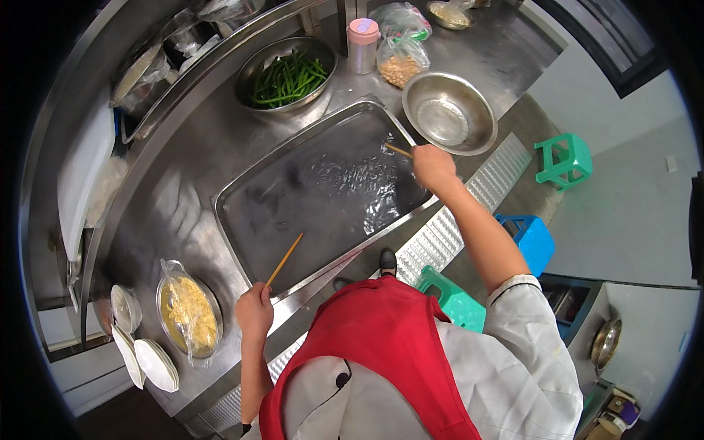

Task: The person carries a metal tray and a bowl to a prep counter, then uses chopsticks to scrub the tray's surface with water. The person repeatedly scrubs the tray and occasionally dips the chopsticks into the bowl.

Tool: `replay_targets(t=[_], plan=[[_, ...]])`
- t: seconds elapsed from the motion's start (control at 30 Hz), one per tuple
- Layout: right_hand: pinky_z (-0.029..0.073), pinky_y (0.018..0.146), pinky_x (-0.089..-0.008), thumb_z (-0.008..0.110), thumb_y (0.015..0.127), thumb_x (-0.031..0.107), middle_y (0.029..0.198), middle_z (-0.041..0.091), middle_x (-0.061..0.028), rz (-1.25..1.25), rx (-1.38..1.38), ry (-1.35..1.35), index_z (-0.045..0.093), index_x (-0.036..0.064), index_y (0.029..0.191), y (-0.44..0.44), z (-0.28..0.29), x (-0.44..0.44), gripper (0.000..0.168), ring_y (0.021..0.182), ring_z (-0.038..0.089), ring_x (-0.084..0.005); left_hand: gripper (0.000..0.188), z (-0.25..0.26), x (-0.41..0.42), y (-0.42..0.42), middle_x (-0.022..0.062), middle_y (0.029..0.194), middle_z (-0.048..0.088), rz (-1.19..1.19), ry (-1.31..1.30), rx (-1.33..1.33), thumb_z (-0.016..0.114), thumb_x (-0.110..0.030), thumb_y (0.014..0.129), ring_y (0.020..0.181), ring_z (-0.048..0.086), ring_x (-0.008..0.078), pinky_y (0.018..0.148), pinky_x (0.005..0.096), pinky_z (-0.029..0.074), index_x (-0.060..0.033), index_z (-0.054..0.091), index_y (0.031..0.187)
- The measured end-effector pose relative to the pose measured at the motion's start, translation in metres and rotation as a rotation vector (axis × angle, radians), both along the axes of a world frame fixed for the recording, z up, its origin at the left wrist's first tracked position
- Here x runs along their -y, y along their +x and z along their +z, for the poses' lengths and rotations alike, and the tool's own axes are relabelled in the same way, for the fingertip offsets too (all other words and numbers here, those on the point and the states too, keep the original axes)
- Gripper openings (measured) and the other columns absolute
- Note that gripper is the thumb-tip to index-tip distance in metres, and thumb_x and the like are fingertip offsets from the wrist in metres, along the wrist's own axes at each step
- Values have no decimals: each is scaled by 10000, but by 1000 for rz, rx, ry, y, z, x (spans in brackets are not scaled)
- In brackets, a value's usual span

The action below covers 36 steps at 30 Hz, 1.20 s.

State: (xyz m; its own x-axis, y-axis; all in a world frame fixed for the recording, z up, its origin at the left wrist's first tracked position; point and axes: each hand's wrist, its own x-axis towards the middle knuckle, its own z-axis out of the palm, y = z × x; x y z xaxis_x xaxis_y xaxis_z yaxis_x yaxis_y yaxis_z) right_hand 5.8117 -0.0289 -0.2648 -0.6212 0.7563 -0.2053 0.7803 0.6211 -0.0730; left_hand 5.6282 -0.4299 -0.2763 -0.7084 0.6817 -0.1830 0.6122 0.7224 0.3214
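Observation:
My left hand [254, 311] grips a thin wooden stick [285, 258], likely a chopstick, which slants over the near left corner of a rectangular steel tray [224, 193]. At the tray's right end my right hand [434, 168] holds a second wooden stick [399, 150], its tip reaching over the liquid. Clear liquid [330, 192] covers the tray's bottom, with ripples and light glints towards the right side. Whether either tip touches the liquid, I cannot tell. An empty steel bowl [448, 113] stands just beyond my right hand.
Behind the tray is a bowl of green beans [289, 80], beside a pink-lidded container [362, 47] and a bag of nuts or beans [403, 61]. A film-covered bowl of yellow food [190, 316] and white plates [157, 364] stand left. Plastic stools [565, 161] are on the floor.

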Motion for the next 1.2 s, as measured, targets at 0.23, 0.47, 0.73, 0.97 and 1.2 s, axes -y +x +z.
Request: replay_targets(t=[0.23, 0.47, 0.73, 0.97, 1.2], plan=[[482, 774, -427, 546, 737, 61, 871, 637, -194, 92, -278, -314, 657, 45, 856, -50, -36, 25, 163, 874, 608, -355, 160, -1, 3, 6, 167, 709, 623, 25, -10, 8, 541, -216, 846, 688, 606, 361, 608, 458, 461, -86, 634, 830], [473, 678, -383, 546, 807, 97, 746, 627, -171, 91, -629, -662, 639, 29, 870, -66, -52, 47, 132, 726, 622, -302, 160, 0, 2, 5, 166, 709, 623, 21, 9, -6, 541, -214, 846, 682, 606, 357, 608, 456, 461, -88, 636, 818], [469, 603, -331, 534, 827, 82, 637, 596, -117, 234, -606, -837, 619, 8, 895, -52, -32, 79, 131, 592, 586, -218, 199, -3, 2, -2, 170, 701, 610, 53, 33, 6, 512, -206, 863, 701, 592, 365, 610, 449, 443, -58, 631, 802], [484, 665, -375, 549, 822, 101, 782, 636, -172, 325, -631, -836, 625, 26, 929, -40, -20, 113, 151, 737, 619, -334, 169, -2, -2, -4, 174, 690, 612, 55, 92, -8, 539, -210, 852, 666, 599, 364, 587, 448, 454, -73, 633, 820], [475, 708, -423, 550, 835, 130, 851, 636, -183, 384, -549, -810, 625, 40, 938, -39, -16, 143, 157, 805, 598, -372, 167, -2, -7, -4, 166, 694, 616, 68, 131, 18, 533, -204, 859, 663, 599, 360, 582, 443, 453, -76, 634, 824]])
